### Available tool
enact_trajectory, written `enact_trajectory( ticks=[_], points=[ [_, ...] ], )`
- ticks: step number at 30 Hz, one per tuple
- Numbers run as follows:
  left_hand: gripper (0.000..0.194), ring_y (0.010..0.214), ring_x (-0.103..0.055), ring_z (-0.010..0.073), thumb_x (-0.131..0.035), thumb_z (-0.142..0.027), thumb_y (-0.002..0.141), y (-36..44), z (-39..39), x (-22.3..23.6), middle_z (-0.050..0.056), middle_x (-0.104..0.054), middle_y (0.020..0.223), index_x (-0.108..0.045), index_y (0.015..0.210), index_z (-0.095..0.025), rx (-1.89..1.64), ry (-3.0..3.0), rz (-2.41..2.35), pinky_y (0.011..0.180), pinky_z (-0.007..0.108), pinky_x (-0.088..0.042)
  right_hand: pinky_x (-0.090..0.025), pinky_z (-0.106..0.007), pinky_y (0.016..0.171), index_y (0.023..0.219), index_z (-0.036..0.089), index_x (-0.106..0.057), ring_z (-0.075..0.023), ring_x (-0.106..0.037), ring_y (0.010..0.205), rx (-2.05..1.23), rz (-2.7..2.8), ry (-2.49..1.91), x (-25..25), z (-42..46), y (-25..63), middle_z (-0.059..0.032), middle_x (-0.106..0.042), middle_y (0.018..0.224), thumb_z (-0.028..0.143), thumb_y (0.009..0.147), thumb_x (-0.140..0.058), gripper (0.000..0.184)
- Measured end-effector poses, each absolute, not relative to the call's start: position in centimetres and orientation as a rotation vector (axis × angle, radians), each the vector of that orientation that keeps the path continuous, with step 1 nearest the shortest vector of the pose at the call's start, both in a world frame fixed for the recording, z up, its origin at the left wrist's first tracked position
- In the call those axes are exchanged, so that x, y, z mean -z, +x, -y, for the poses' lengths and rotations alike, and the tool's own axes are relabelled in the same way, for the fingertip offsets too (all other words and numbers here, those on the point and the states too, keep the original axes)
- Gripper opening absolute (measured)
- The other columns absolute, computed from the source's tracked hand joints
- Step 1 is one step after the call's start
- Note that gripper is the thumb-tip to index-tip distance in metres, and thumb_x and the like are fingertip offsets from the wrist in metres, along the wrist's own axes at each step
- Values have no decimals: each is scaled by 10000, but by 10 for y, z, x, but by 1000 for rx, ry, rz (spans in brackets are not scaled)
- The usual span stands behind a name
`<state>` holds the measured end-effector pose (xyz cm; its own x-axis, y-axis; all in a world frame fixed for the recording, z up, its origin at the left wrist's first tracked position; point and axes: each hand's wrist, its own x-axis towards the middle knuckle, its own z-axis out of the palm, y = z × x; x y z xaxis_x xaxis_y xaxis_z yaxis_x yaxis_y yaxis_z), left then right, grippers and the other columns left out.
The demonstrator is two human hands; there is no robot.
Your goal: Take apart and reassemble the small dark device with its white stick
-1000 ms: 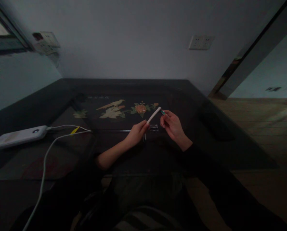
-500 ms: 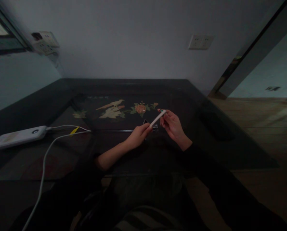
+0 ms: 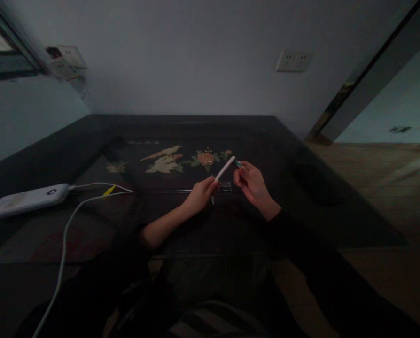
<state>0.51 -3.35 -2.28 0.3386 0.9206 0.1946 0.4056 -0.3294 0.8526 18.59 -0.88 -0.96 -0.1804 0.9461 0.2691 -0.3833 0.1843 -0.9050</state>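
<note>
Over at the dark table, the left hand grips a slim white stick, which slants up and away from its closed fingers. Its far end is right by the fingertips of the right hand, pinched around a small greenish piece; I can't tell whether the two touch. Beyond the left fingers lies a flower picture.

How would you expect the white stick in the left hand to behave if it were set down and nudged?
The white stick looks slim and rounded, so it may roll. It stays straight though the left hand grips only its lower part, suggesting it is fairly stiff.
</note>
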Motion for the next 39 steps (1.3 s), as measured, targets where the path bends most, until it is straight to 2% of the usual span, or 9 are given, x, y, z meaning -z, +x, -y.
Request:
enact_trajectory(
  ticks=[13, 22, 34, 39],
  points=[
    [317, 565, -414, 98, -342, -409, 937, 9, 44, 19, -38, -445, 616, -488, 787, -171, -829, 1911, -1066, 543, 213, -328, -280, -232, 446, 977, 191, -662, -69, -393, 465, -1356, 1173, -644, 7, 11, 186, 57, -511, 544, 453, 723, -742, 373],
    [313, 555, -391, 97, -354, -401, 933, 8, 36, 21, -40, -422, 617, -483, 761, -172, -912, 1824, -1101, 547, 217, -324, -279, -236, 441, 874, 206, -602, -74, -394, 455, -1328, 1185, -648, 7, 11, 186, 66, -512, 517, 520, 677, -753, 399],
    [306, 552, -390, 92, -345, -384, 942, 9, 37, 26, -42, -413, 605, -462, 751, -175, -894, 1881, -1136, 528, 210, -304, -276, -242, 441, 885, 223, -557, -81, -393, 443, -1335, 1166, -676, 10, 8, 186, 76, -505, 505, 480, 667, -770, 398],
    [301, 553, -407, 92, -347, -386, 938, 10, 41, 22, -37, -443, 617, -472, 766, -174, -850, 1899, -1107, 527, 208, -316, -287, -239, 446, 910, 211, -613, -77, -396, 465, -1321, 1177, -694, 8, 10, 187, 65, -506, 540, 467, 703, -749, 357]
  ],
)
